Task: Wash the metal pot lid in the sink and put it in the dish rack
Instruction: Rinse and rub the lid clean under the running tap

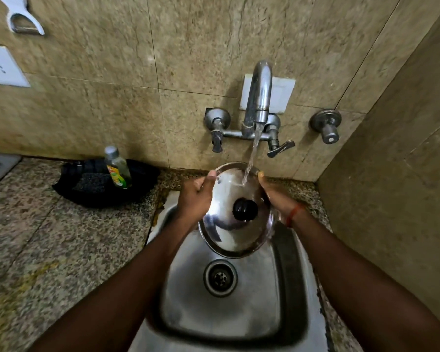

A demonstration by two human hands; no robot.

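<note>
From the head camera, the metal pot lid is held tilted above the sink, its black knob facing up, with the tap stream striking its far edge. The left hand and right hand curl their fingers round opposite rims. Turning it slowly would likely rinse the whole dome.

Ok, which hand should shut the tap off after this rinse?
Right, probably. The right hand grips the lid by its rim just below the right lever, which is swung sideways; the left lever hangs down. The left hand grips the opposite rim and could hold the lid alone.
</note>
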